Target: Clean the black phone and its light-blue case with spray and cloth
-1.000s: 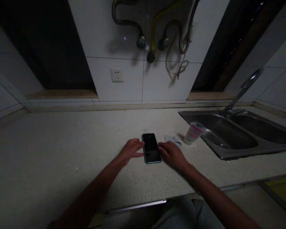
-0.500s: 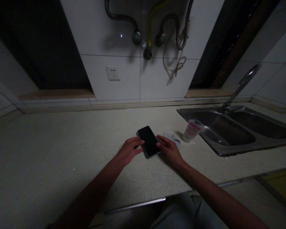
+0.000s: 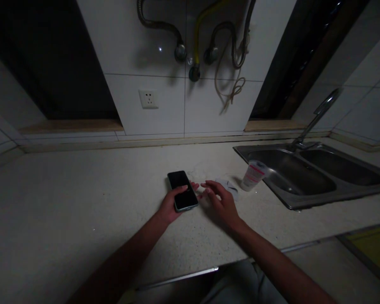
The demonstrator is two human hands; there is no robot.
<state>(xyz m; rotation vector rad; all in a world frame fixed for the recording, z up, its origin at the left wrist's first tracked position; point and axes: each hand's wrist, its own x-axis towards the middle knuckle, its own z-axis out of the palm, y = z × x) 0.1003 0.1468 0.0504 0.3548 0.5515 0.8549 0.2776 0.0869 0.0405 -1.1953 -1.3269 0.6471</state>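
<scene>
A dark-screened smartphone [image 3: 181,198] rests in my left hand [image 3: 170,206], whose thumb lies over the screen while the fingertips show past the phone's right edge. Just right of the phone is my right hand [image 3: 221,200], apart from it, fingers loosely bent and spread with nothing in them. Partly behind that hand, a flat whitish piece [image 3: 232,191] with dark marks lies on the counter. Beyond it stands a clear plastic cup [image 3: 252,176] with red print.
The pale speckled counter [image 3: 66,190] runs along a tiled wall with a power socket [image 3: 148,99]. On the right is a double steel sink [image 3: 291,200] with a faucet [image 3: 316,114]. Hoses and valves [image 3: 194,72] hang on the wall above.
The phone has shifted left into my left hand, whose fingers now reach underneath it. My right hand has come off the phone's right edge.
</scene>
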